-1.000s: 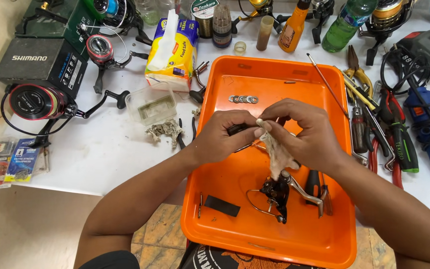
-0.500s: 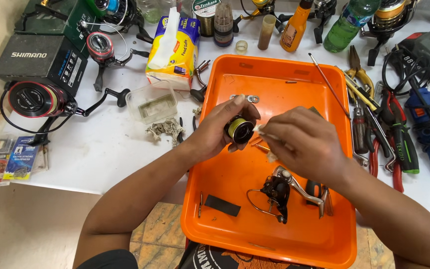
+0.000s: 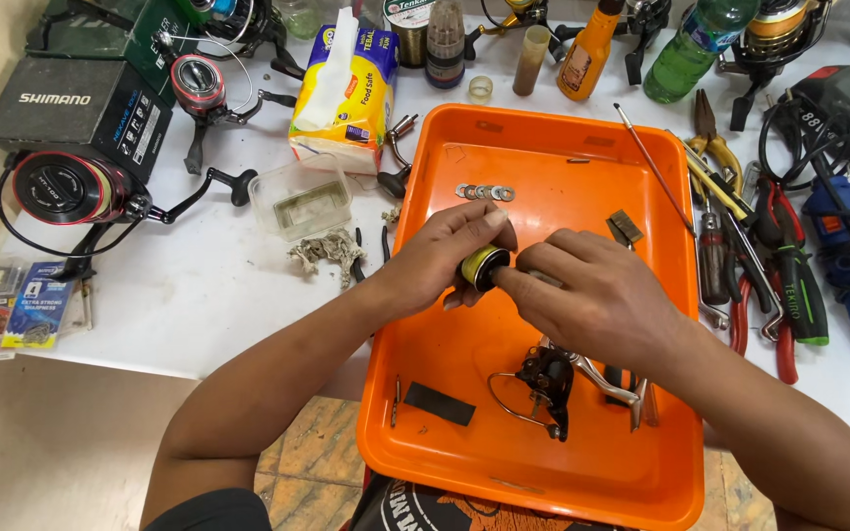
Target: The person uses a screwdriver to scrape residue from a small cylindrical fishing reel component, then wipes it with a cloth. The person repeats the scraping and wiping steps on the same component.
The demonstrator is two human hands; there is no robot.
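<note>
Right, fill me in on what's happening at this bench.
A person is working over an orange tray on a white table. The left hand grips a small spool wound with yellow-green line, and the right hand presses its fingertips against the spool's face. Below the hands, a stripped fishing reel body lies in the tray, with a row of washers near the far end. Pliers and screwdrivers lie to the right of the tray, more reels to the left.

Bright, even light falls from above, leaving only soft shadows beneath the forearms on the orange tray. Focus is sharp throughout; the white table looks slightly overexposed, perhaps.
</note>
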